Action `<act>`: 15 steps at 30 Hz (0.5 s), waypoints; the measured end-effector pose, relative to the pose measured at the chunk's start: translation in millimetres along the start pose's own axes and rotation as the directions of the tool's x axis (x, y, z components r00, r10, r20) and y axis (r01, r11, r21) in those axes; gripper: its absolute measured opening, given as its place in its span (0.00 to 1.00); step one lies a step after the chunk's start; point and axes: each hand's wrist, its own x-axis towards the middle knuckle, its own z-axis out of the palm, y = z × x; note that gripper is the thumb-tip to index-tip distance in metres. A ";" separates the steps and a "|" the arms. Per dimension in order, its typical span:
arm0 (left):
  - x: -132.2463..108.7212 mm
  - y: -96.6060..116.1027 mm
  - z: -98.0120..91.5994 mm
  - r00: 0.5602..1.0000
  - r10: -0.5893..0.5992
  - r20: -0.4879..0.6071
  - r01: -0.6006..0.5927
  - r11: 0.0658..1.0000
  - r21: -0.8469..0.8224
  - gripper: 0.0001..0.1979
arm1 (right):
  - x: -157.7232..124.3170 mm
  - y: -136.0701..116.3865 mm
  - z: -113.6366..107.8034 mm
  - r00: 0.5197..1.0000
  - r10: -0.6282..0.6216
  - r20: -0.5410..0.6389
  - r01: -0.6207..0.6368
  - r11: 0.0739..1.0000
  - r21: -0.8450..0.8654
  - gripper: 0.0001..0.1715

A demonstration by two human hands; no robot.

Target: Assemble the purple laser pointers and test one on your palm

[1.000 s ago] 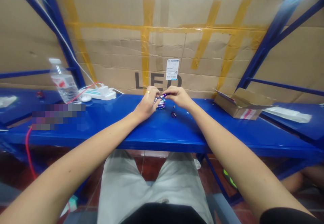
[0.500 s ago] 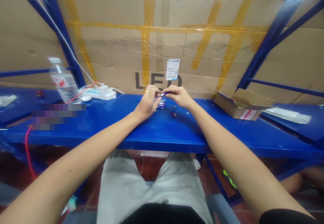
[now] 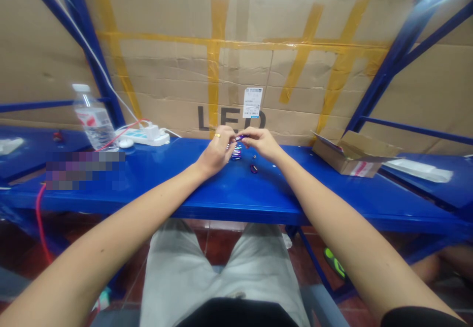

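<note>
Above the blue table (image 3: 229,194), both hands meet at a small shiny purple piece (image 3: 241,138) with a pale part, too small to name more exactly. My left hand (image 3: 217,150), with a gold ring on one finger, pinches its left end. The fingertips of my right hand (image 3: 263,143) are closed on the other end. Partly hidden behind the left hand, a small pile of shiny purple and silver pieces (image 3: 236,155) lies on the table. Closer to me is one loose dark purple piece (image 3: 253,169), with a tiny silver bit (image 3: 254,157) just beyond it.
To the right stands an open cardboard box (image 3: 351,157). A water bottle (image 3: 94,120) and a white power strip (image 3: 148,135) with cables are at the back left. Behind the table rises a large taped cardboard sheet (image 3: 177,81) between blue metal posts.
The purple piece has turned slightly between my fingers, and my left fingers have shifted a little on it. The pieces on the table lie as before.
</note>
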 end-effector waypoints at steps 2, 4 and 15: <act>0.6 0.7 -0.2 1.000 0.002 0.016 -0.002 1.000 -0.012 0.10 | -0.8 0.3 1.1 1.000 0.008 -0.003 -0.008 1.000 0.018 0.13; 1.0 1.3 -0.3 1.000 -0.007 0.014 0.008 1.000 -0.017 0.10 | -1.3 1.7 2.4 1.000 0.029 -0.010 -0.028 0.998 0.053 0.13; 0.5 2.7 -5.3 0.999 -0.039 0.020 0.038 0.999 0.018 0.09 | -3.0 11.4 8.3 0.992 0.124 0.001 -0.117 0.927 0.356 0.21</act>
